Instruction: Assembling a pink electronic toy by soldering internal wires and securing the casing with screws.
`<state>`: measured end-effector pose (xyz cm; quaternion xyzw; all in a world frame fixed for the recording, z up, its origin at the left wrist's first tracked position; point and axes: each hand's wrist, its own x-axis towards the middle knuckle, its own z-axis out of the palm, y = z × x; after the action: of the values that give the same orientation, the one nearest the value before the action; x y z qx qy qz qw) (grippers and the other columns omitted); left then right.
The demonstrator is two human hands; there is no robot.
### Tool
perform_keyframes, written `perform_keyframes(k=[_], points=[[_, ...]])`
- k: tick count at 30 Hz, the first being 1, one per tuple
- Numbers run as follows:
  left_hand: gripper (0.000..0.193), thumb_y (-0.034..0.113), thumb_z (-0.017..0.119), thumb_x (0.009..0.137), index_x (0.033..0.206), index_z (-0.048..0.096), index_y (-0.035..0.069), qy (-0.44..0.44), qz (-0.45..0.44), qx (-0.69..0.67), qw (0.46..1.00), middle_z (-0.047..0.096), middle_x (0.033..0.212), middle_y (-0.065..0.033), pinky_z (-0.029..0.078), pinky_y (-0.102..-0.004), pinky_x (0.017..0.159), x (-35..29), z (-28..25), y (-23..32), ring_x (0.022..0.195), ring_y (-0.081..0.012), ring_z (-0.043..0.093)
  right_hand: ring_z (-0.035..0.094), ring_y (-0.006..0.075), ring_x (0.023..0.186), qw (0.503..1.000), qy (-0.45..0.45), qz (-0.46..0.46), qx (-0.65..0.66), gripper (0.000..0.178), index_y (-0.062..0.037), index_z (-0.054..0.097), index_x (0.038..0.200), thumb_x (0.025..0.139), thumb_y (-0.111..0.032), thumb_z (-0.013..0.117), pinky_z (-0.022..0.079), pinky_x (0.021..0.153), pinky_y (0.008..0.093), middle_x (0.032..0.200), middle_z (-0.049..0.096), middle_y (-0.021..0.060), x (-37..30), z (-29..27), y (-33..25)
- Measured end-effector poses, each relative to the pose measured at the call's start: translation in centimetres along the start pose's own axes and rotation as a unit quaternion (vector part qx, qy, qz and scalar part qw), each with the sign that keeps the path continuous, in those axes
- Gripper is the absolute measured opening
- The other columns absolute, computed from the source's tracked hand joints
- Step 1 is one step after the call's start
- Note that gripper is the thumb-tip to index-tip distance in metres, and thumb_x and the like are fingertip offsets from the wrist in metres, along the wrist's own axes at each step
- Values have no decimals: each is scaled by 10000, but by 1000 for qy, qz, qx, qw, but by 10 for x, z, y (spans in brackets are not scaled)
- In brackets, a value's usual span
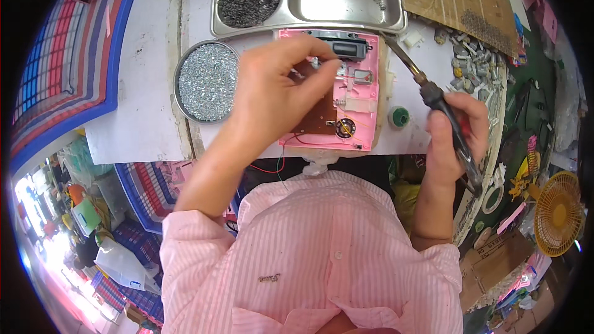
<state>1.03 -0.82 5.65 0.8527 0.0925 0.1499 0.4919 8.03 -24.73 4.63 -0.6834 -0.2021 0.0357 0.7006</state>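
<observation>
A pink plastic housing [371, 86] lies on the worktable in front of me. It carries a brown circuit board [318, 114], a dark grey block [348, 49], a small metal part like a motor [362, 76], a round black part [346, 127] and thin wires. My left hand [281, 80] is over the housing, thumb and forefinger pinched near its upper middle. Whatever they hold, if anything, is too small to make out. In my right hand [458, 136] is a soldering iron [440, 99] with a black handle, its metal shaft slanting up-left beside the housing's upper right corner.
Left of the housing stands a round dish [179, 96] full of small silver screws. Behind it, a metal tray [346, 28] holds dark small parts. Cardboard [461, 0] and loose grey parts [473, 65] lie right. A green spool-like piece [399, 117] sits near my right hand.
</observation>
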Motion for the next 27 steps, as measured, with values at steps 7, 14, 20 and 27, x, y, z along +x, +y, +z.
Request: perform_keyframes(k=[7,14,20,27], points=[[88,41,693,930,963,681,-40,-8,-166,-287,943,679,747,-35,518,-218,495,-10,13,-3,576,-69,635,648,93,914,987,-133,91,26,424,-6,585,1300,892,38,690,511,793,215,1012,692,68,31,57,6],[102,46,681,936,989,695,-39,-22,-122,-225,967,694,773,-30,509,-218,594,-13,10,-14,682,-44,620,655,101,928,979,-162,98,71,437,-20,570,1324,903,60,658,541,828,238,1031,688,76,43,75,6],[146,108,661,962,1002,706,-25,-55,-134,-217,965,692,778,-22,501,-224,609,-11,4,-18,680,-44,593,652,98,901,976,-167,118,72,440,-17,567,1317,895,80,646,544,810,232,1014,677,74,43,78,3],[147,115,644,977,991,710,-16,-77,-148,-260,951,701,804,-11,486,-209,621,-11,-2,-19,677,-48,580,630,83,842,981,-155,90,76,453,-23,560,1316,883,76,652,531,759,228,959,659,53,41,84,10]])
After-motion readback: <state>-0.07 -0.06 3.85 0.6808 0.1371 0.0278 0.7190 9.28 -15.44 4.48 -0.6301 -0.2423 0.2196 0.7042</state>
